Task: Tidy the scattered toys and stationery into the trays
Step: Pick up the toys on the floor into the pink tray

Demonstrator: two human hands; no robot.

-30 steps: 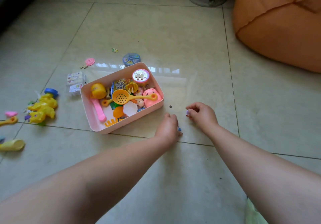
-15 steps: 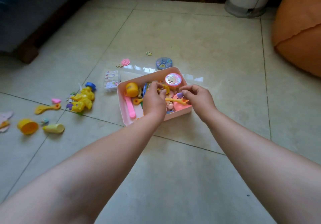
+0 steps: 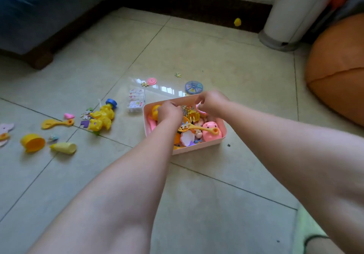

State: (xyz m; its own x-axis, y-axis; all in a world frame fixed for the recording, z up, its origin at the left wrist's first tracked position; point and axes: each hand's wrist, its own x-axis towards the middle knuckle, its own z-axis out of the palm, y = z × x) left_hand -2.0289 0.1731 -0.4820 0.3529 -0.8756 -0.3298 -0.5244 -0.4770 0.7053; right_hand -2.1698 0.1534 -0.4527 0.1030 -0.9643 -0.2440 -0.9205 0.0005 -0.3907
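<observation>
I can read no words or numbers anywhere. The small clear packet of printed cards (image 3: 136, 103) on the floor, the round blue sectioned disc (image 3: 193, 87) and the flat pink round disc (image 3: 151, 81) all carry markings, too blurred to make out.
</observation>
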